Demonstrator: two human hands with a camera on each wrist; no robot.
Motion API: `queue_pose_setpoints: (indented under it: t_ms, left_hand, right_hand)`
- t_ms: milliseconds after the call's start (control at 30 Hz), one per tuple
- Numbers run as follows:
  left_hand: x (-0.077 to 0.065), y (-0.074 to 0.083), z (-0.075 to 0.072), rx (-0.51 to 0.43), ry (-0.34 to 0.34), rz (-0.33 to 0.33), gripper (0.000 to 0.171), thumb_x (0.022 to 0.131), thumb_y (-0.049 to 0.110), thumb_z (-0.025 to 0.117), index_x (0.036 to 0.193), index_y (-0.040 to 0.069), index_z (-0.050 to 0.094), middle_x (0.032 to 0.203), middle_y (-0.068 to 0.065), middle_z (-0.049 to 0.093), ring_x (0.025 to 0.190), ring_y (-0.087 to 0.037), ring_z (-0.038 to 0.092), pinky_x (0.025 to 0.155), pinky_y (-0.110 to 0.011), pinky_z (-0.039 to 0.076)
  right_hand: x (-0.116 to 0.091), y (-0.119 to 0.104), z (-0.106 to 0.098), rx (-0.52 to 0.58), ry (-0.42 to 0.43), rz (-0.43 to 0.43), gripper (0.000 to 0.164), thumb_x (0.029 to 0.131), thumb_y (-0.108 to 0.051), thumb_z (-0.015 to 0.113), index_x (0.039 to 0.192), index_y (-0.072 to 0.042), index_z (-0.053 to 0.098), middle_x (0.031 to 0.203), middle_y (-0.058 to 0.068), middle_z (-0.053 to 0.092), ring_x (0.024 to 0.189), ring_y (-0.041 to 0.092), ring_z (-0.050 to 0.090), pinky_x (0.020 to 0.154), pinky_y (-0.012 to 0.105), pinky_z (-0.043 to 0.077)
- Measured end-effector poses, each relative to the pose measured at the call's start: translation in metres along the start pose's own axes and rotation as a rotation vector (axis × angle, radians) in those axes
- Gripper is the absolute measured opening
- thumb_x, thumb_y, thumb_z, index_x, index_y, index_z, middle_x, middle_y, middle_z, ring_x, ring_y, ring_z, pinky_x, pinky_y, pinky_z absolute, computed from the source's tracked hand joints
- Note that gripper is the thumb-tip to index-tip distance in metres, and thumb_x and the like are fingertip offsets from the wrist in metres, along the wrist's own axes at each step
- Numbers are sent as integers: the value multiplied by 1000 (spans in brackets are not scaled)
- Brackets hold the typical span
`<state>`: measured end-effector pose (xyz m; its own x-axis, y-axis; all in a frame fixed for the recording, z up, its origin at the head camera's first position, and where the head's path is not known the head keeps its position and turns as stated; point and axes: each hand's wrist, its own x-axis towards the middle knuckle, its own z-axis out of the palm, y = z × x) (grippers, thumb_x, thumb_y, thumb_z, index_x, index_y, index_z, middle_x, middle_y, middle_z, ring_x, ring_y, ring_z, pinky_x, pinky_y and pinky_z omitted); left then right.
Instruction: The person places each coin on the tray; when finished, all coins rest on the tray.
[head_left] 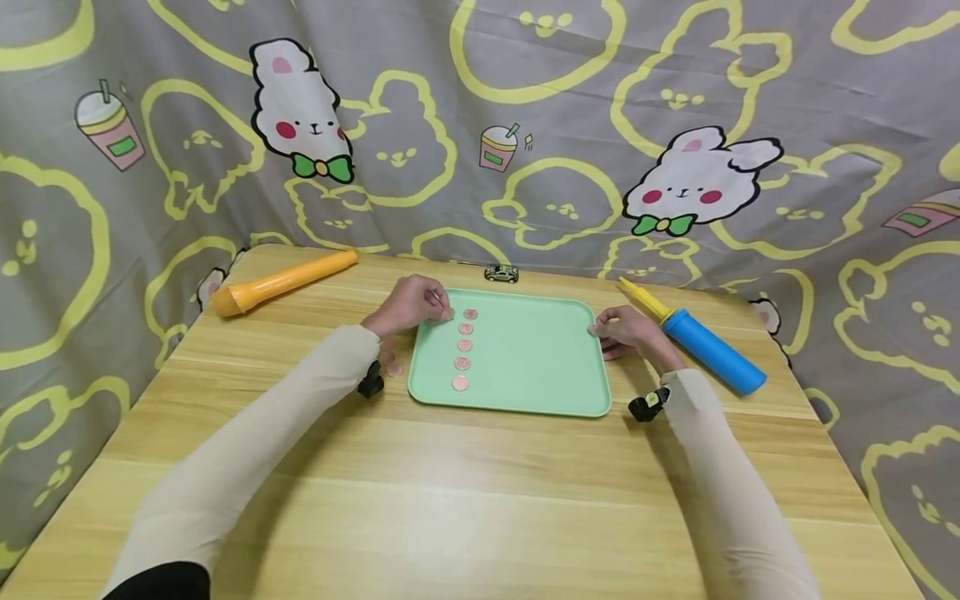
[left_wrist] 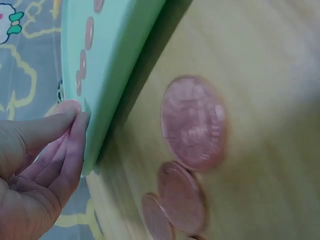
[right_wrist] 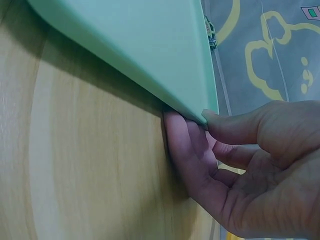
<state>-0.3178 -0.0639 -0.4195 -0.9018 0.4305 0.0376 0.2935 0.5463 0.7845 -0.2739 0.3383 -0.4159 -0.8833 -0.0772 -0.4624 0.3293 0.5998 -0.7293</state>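
A mint-green tray [head_left: 536,354] lies on the table, with a column of several copper-coloured coins [head_left: 462,363] along its left side. Over the tray's far left corner, my left hand [head_left: 411,304] pinches a coin [left_wrist: 68,107] between thumb and fingertips. More loose coins [left_wrist: 194,123] lie on the wood left of the tray, under the left wrist; some overlap. My right hand [head_left: 628,329] grips the tray's right rim near the far corner, thumb [right_wrist: 232,127] on top and fingers curled beneath the edge.
An orange microphone-shaped object [head_left: 281,283] lies at the back left of the wooden table [head_left: 450,500]. Behind the tray stands a small toy car [head_left: 501,273]. A blue hand pump [head_left: 712,350] with a yellow nozzle lies right of my right hand. A patterned curtain [head_left: 555,183] hangs behind.
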Motion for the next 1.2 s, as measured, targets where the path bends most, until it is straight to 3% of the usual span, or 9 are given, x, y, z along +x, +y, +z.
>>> queue_pose_setpoints:
  t_ms: [267, 633, 833, 1000, 1200]
  left_hand:
    - [4, -1, -3, -71, -7, -100, 9, 96, -4, 72, 102, -8, 77, 97, -23, 77, 76, -27, 76, 71, -33, 63]
    - [5, 1, -2, 9, 17, -140, 9, 98, 0, 71, 103, -7, 75, 98, -21, 77, 70, -22, 73, 64, -26, 58]
    - [3, 0, -1, 17, 19, -123, 8, 98, -1, 68, 102, -6, 73, 94, -20, 75, 75, -27, 74, 67, -29, 58]
    - [1, -3, -4, -35, -21, -57, 19, 100, 1, 66, 116, -7, 71, 103, -20, 71, 90, -34, 72, 78, -36, 62]
    - [-3, -6, -18, -40, -50, -1, 31, 103, 5, 65, 131, -6, 65, 116, -21, 68, 104, -36, 68, 85, -43, 60]
  right_hand:
    - [2, -5, 6, -25, 7, 9, 19, 110, -13, 55, 117, 4, 54, 91, 8, 63, 75, 13, 66, 72, 30, 62]
    - [3, -8, 5, -40, 3, 2, 18, 110, -14, 55, 115, 4, 53, 90, 8, 60, 76, 15, 64, 71, 30, 62]
    - [2, -8, 5, -35, -3, 0, 21, 110, -15, 56, 117, 5, 53, 90, 8, 61, 75, 14, 65, 72, 31, 63]
    - [2, -4, 4, -29, -9, 12, 21, 110, -15, 55, 117, 5, 53, 91, 8, 63, 76, 14, 65, 74, 32, 63]
    - [1, -1, 1, -11, -12, 10, 23, 110, -14, 55, 121, 7, 52, 89, 7, 62, 75, 14, 65, 73, 32, 63]
